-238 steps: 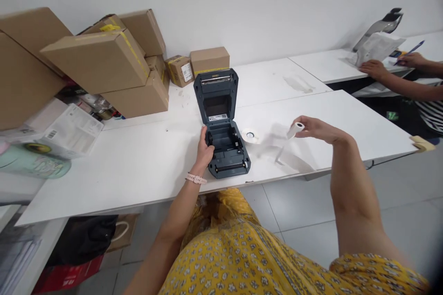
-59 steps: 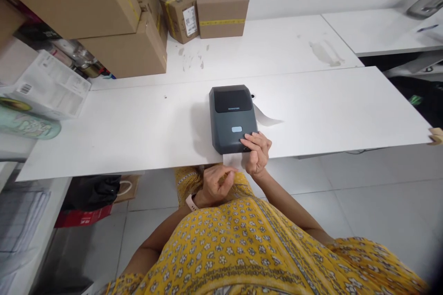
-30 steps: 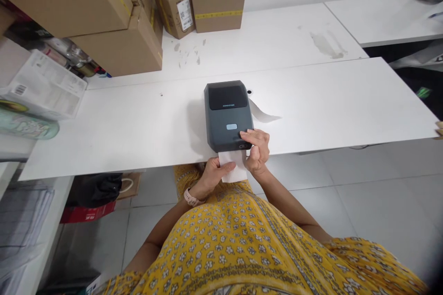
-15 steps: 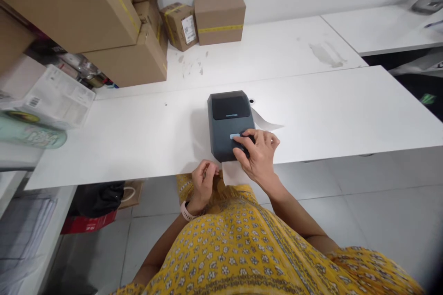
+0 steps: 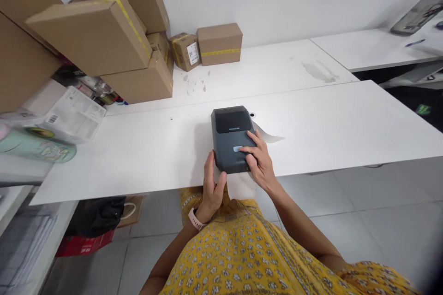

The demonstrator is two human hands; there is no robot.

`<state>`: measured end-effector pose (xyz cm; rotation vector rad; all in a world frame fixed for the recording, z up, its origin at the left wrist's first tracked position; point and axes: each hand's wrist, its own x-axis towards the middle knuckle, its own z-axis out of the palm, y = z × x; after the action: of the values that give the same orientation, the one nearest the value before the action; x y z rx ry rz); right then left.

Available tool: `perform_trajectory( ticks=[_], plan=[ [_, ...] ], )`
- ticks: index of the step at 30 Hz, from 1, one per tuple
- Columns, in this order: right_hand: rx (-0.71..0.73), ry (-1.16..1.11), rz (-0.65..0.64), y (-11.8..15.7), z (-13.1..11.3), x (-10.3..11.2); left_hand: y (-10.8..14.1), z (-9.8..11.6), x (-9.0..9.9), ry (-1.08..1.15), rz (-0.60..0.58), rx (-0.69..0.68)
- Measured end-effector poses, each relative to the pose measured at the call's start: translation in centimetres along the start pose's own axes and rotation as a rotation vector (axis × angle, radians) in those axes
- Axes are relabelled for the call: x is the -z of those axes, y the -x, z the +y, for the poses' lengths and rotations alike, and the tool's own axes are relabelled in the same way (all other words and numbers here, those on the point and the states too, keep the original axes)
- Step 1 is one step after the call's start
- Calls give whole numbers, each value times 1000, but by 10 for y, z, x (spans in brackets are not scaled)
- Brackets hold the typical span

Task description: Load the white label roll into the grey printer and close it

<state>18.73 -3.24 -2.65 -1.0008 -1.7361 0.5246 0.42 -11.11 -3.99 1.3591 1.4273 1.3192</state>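
Note:
A dark blue-grey label printer [image 5: 226, 161] stands near the front edge of the white table. White paper [image 5: 241, 186] comes out of its front, over the table edge toward my lap. Behind its right side lies a curled strip of paper [image 5: 268, 136]. My right hand [image 5: 261, 161] rests spread on the printer's right front, its index finger on the light button [image 5: 237, 149]. At the front left corner, my left hand [image 5: 212, 189] touches the casing, fingers stretched along the side and thumb apart at the front edge.
Cardboard boxes [image 5: 90, 39] are stacked at the back left, with two smaller boxes [image 5: 221, 46] beside them by the wall. A clear package [image 5: 78, 115] and a mint-green bottle [image 5: 41, 145] lie at the left. A dark bag [image 5: 98, 216] is under the table.
My left hand has moved up from the table edge and opened against the printer's front left corner. My right index finger stays at the button. The view has tilted up slightly.

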Motion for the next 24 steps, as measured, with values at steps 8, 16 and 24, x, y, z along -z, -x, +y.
perform_trajectory(
  ticks=[8,16,24],
  plan=[
    [-378,-452,298,26,4,-20,1,-21,-15,313,30,41],
    [-509,-673,490,28,-10,-36,-1,-40,-25,472,94,-23],
    [-538,-757,597,26,-12,-43,-2,-41,-30,539,131,-23]
  ],
)
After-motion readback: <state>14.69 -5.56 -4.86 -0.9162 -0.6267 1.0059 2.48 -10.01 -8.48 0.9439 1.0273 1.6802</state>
